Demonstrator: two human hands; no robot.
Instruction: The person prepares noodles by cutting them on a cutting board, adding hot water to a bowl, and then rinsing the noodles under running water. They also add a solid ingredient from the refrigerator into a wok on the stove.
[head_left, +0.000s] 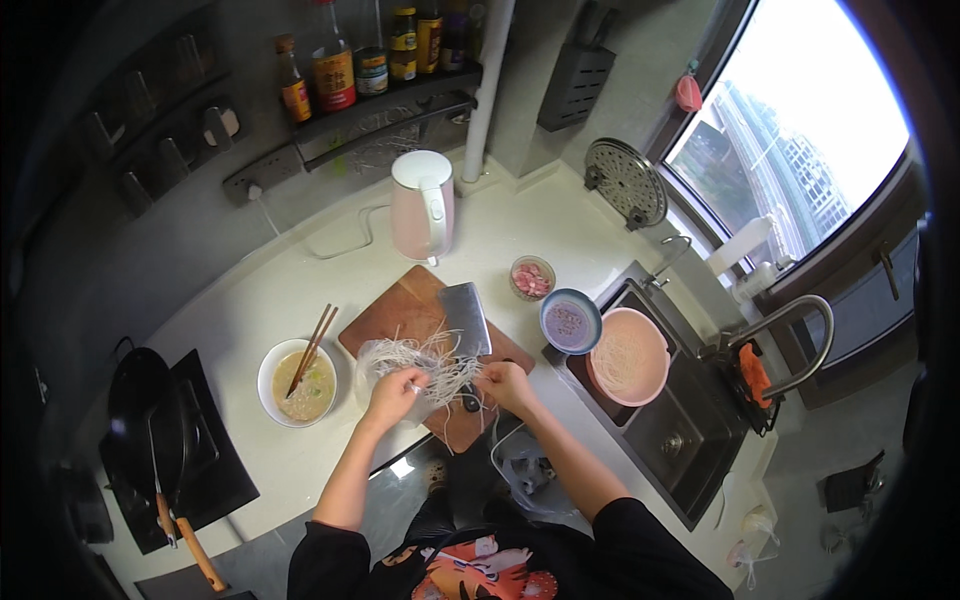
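Note:
Both hands hold thin whitish dried noodles (442, 367) above a wooden cutting board (397, 304). My left hand (396, 397) grips the noodles and a bit of a clear plastic bag (367, 371) at their left end. My right hand (506, 386) pinches the strands at the right. A cleaver (465, 319) lies on the board, its blade pointing away and its black handle partly under the noodles. Left of the board stands a white bowl (264, 375) of soupy mixture with chopsticks (311, 352) in it. A pink basin (664, 360) with pale noodles sits over the sink at the right.
A blue bowl (596, 330) and a small glass bowl of cut meat (532, 277) stand near the sink (675, 442). An electric kettle (421, 206) stands behind the board. A wok (146, 420) rests on the hob at left. A lined waste bin (529, 469) is below the counter edge.

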